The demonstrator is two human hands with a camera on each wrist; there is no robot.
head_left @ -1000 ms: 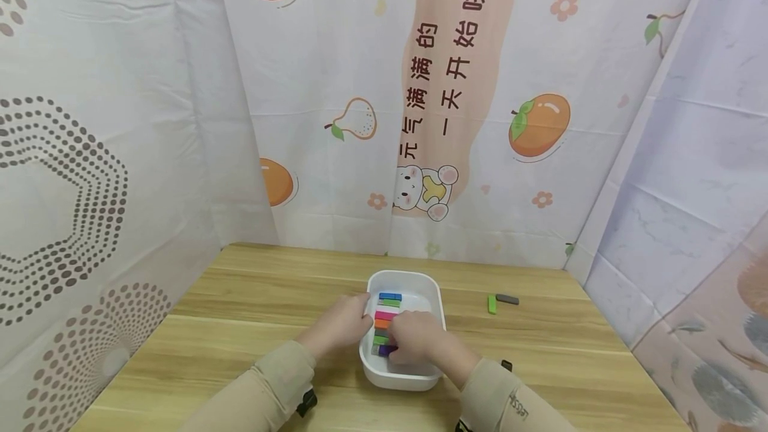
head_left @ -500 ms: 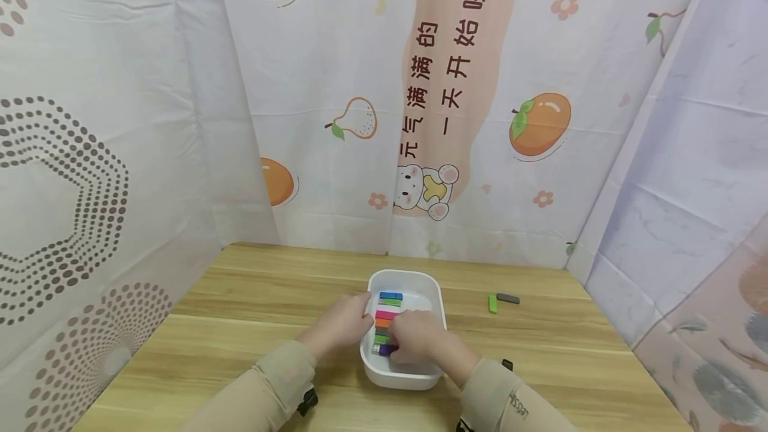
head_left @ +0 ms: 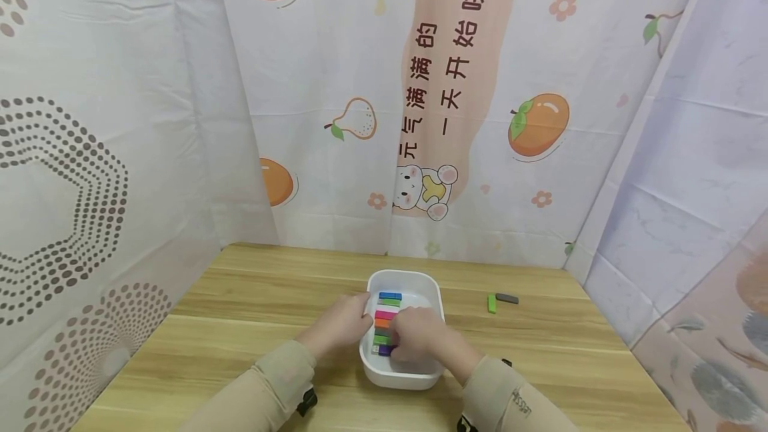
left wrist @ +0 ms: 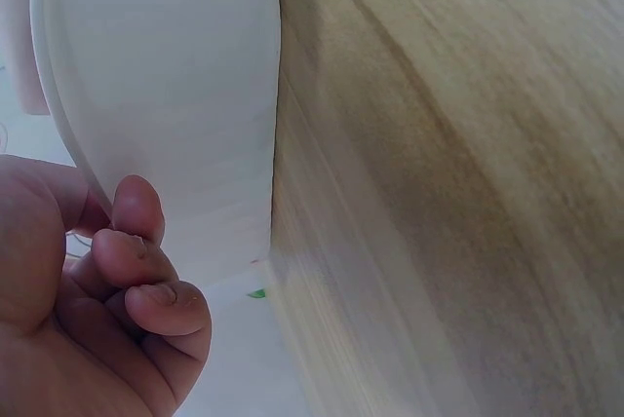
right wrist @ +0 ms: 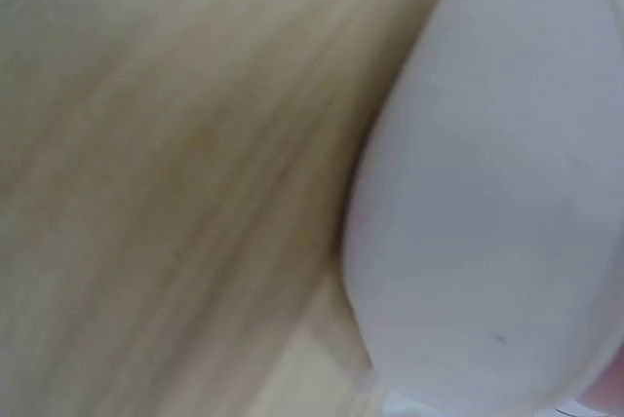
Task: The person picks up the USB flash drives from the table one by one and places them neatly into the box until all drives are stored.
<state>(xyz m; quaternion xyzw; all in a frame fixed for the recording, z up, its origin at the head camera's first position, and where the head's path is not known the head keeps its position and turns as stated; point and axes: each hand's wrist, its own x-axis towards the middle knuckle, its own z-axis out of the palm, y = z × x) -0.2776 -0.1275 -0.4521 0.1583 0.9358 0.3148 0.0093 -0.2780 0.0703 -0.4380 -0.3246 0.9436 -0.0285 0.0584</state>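
Note:
A white plastic tub (head_left: 375, 377) stands on the wooden table. My left hand (head_left: 343, 320) grips its left rim; the left wrist view shows curled fingers (left wrist: 168, 308) against the outside wall. Inside the tub, several colourful USB sticks lie stacked in a column along the left side: a blue one (head_left: 390, 296) at the far end, then green, white, a pink one (head_left: 385, 315), an orange one (head_left: 381, 323), grey and green. Nearest me is a purple USB stick (head_left: 385, 351) with a silvery left end. My right hand (head_left: 418, 334) reaches into the tub and pinches its right end, fingertips partly hidden.
To the right of the tub, a green USB stick (head_left: 492, 303) and a dark grey USB stick (head_left: 507, 299) lie on the table (head_left: 540, 359). A printed curtain (head_left: 336, 172) hangs behind the table, with more cloth at both sides.
My right hand has shifted very slightly at the purple USB stick. My left hand stays on the tub's rim and the tub has not moved.

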